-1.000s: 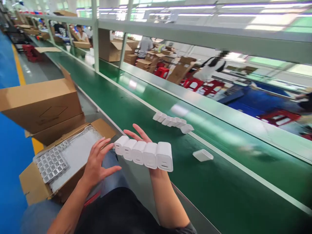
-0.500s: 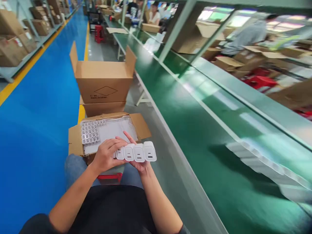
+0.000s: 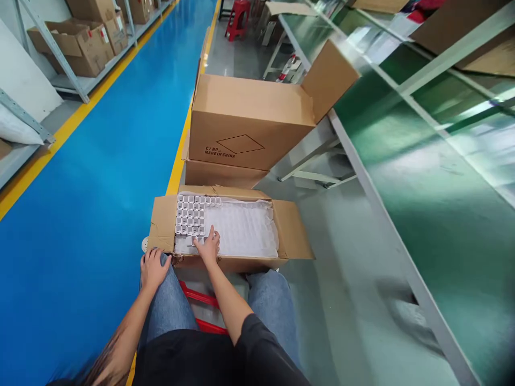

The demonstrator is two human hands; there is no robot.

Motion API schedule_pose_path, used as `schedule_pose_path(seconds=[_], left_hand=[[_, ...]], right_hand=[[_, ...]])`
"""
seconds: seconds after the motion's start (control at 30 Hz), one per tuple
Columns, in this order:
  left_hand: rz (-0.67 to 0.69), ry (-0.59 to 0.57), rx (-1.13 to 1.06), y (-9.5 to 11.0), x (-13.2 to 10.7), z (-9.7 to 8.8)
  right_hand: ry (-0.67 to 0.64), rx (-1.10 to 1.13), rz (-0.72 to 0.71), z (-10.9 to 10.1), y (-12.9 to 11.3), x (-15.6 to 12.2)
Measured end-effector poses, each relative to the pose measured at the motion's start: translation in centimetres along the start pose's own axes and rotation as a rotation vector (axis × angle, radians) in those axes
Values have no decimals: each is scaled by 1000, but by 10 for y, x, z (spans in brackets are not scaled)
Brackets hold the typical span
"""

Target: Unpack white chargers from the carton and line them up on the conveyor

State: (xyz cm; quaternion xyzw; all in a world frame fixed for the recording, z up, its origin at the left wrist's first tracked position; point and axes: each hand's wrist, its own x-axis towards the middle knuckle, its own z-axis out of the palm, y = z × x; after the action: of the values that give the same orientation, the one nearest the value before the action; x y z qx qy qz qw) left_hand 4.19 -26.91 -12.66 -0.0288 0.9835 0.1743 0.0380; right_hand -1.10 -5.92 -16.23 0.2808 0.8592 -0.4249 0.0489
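My right hand [image 3: 208,249] reaches into the open carton [image 3: 241,262] at its near left side. Its thumb and fingers are closed around a short row of white charger housings [image 3: 198,240], part of which the hand hides. Just beyond them, a block of the same housings [image 3: 190,214] stands in rows, open ends upward, with a shorter row along the back wall. White padded packing [image 3: 241,228] covers the rest of the carton's inside. On my left knee lies my left hand [image 3: 154,268], fingers spread and holding nothing, beside the carton's near left corner.
A larger carton [image 3: 249,126] with raised flaps stands behind. The green conveyor table [image 3: 422,182] runs along the right on pale metal legs. Shelving with cardboard boxes [image 3: 80,48] lines the left beyond the blue floor [image 3: 108,161]. A red stool [image 3: 238,20] stands far back.
Both hands held a row of charger housings in front of me. Now the right hand has lowered housings into the carton, and the left has let go and moved to my knee. The view has tilted down and turned.
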Motion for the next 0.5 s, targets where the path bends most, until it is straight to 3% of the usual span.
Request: schedule_pose_path(seconds=[0.13,0.27,0.4,0.5], left_hand=[[6,2,20,-1,-2,4],[19,3,39,-4,-3,4],[24,-3,51,-1,-3,1],[25,-8,51,1,-3,0]], right_hand=[[18,-171,9,49,-2,4],[34,-263,45,83,-3,3],[6,-307,64,96,-8,3],[-57,-306,34,87,-6,1]])
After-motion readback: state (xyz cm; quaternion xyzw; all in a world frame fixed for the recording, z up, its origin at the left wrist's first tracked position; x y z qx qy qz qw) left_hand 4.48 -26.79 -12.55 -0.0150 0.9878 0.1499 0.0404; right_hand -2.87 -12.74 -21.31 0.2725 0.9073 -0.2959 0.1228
